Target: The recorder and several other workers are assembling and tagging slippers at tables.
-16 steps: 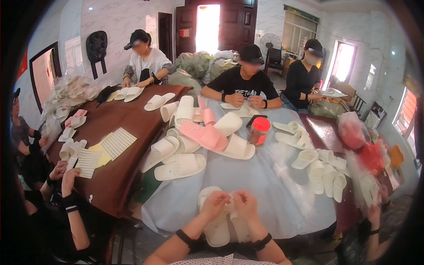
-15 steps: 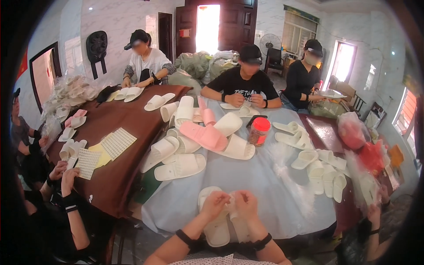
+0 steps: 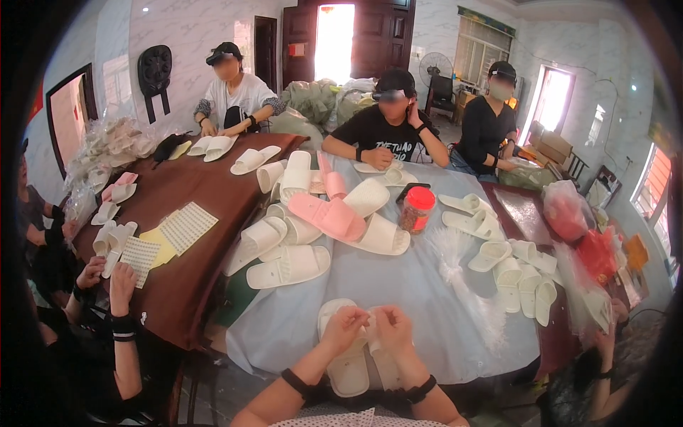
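Note:
At the near edge of the table, my left hand [image 3: 343, 333] and my right hand [image 3: 393, 331] are raised side by side with their fingertips pinched close together. Whatever the fingers hold is too small and pale to make out. Directly beneath them lies a pair of white slippers, a left slipper [image 3: 348, 374] and a right slipper [image 3: 385, 367], with my hands covering much of their straps. To the right a bundle of thin white strands [image 3: 456, 274] lies loose. Beyond my hands is a pile of white slippers [image 3: 289, 268] with a pink slipper [image 3: 326, 217] on top.
A red-lidded jar [image 3: 417, 210] stands beside the pile. More white slippers [image 3: 508, 274] lie at the right. On the brown-covered table [image 3: 206, 263] at the left are sticker sheets [image 3: 188, 226] and slippers. Several co-workers sit or stand around the tables, their hands on slippers and bags.
My hands have hardly moved. The co-worker across from me has raised a hand to the head. At the left, a co-worker's hand has shifted slightly over the sticker sheet.

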Demonstrator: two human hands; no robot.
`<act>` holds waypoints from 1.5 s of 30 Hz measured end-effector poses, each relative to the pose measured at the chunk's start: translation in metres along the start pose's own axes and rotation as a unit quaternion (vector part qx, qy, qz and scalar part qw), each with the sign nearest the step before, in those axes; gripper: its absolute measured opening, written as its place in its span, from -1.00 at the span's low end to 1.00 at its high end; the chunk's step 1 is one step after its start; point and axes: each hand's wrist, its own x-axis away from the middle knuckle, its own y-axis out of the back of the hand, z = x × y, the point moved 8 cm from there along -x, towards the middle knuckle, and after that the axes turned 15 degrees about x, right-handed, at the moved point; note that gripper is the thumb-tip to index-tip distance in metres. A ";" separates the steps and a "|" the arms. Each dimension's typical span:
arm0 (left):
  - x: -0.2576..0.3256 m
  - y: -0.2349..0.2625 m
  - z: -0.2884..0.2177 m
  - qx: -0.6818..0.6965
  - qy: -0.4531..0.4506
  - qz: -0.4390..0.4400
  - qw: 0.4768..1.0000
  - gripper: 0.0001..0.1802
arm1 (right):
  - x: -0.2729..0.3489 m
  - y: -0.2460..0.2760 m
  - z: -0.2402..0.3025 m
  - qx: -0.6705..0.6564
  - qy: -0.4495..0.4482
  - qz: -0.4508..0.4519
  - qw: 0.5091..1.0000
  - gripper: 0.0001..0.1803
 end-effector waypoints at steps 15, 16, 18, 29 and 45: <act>0.002 -0.001 -0.001 0.005 0.009 0.002 1.000 -0.92 | 0.002 -0.001 0.013 0.030 0.036 0.026 0.999 -0.88; 0.002 -0.001 0.001 0.007 0.011 0.004 1.000 -0.91 | 0.002 0.000 0.009 0.030 0.034 0.024 0.999 -0.88; 0.002 0.000 0.003 0.016 0.009 0.007 1.000 -0.90 | 0.000 -0.001 -0.001 -0.002 -0.006 0.028 1.000 -0.88; 0.003 -0.001 0.001 0.015 -0.007 0.008 1.000 -0.90 | 0.001 -0.004 0.011 -0.028 0.014 0.038 0.999 -0.90; 0.004 -0.003 -0.006 -0.012 -0.025 0.002 1.000 -0.93 | 0.005 -0.001 0.023 0.033 0.056 0.039 0.997 -0.85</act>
